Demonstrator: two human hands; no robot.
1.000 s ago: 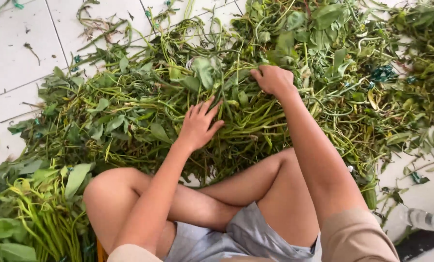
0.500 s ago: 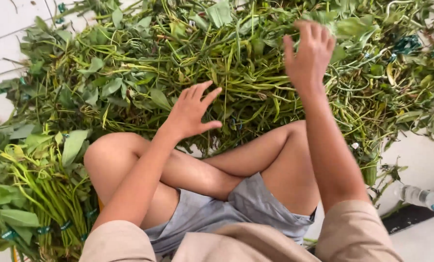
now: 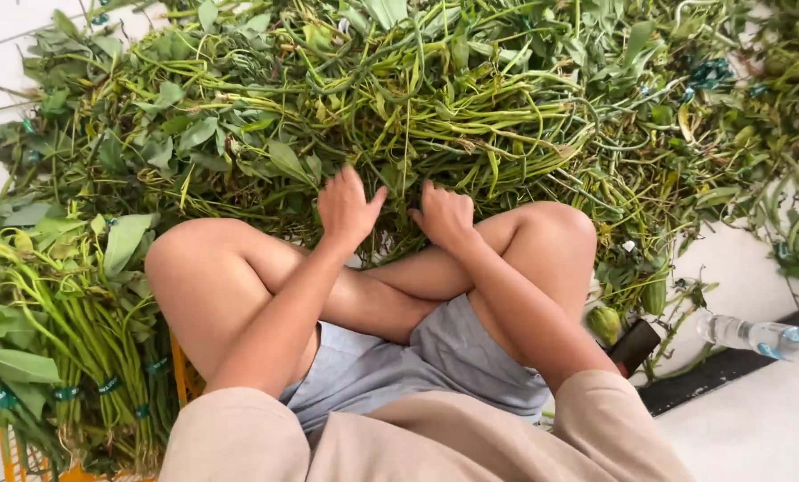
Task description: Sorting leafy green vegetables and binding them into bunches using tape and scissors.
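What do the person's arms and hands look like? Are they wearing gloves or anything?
No gloves. Both the left hand and the right hand are bare, with no rings, watch or bracelet showing. The forearms are bare too. Short beige sleeves cover only the upper arms, loose and plain, with no pattern. Each hand's fingers are uncovered.

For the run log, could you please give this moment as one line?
left hand: flat on loose green stems | right hand: resting on same pile, beside left | tied bundles: at left knee | plastic bottle: on floor, right
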